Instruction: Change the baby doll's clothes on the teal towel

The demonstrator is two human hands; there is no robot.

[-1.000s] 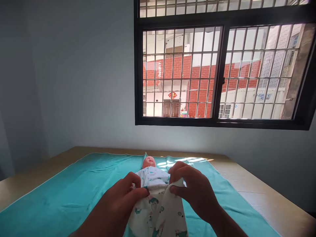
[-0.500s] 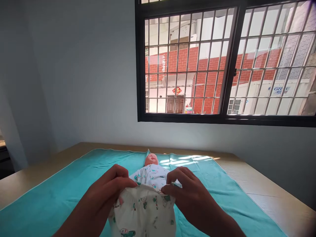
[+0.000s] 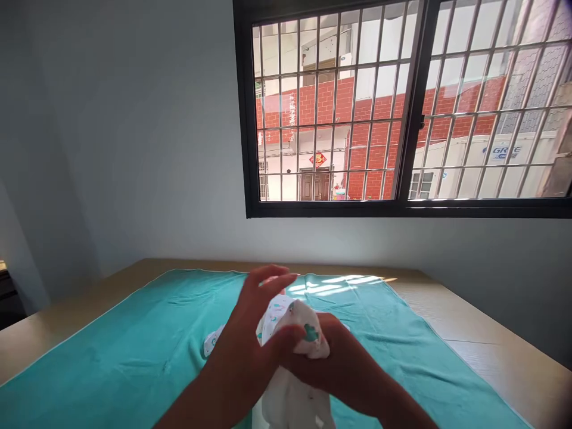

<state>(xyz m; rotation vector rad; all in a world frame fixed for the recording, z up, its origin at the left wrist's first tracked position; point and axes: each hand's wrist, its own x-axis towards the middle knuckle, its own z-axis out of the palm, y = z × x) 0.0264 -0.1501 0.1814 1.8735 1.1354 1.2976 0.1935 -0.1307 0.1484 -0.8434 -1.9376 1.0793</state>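
Note:
White baby trousers [image 3: 292,396] with a green print hang bunched over my right hand [image 3: 335,369]. Cloth covers that hand's fingers, which are closed into the gathered fabric. My left hand [image 3: 250,339] has its fingers arched and apart, its thumb lying against the bunched cloth. Behind both hands a baby doll in a white printed top [image 3: 274,307] lies on a teal blanket [image 3: 134,351]. My left fingers hide most of the doll's head. One sleeve [image 3: 213,341] shows to the left of my left wrist.
The blanket is spread over a pale wooden table [image 3: 478,351]. A grey-white wall [image 3: 156,167] stands at its far side, with a barred, dark-framed window [image 3: 335,208] above. Sunlight falls in stripes on the blanket's far right part.
Both hands pinched the trousers' waistband apart before. Now they are close together, the fabric is bunched on my right hand, and the left fingers have spread. The view has shifted slightly.

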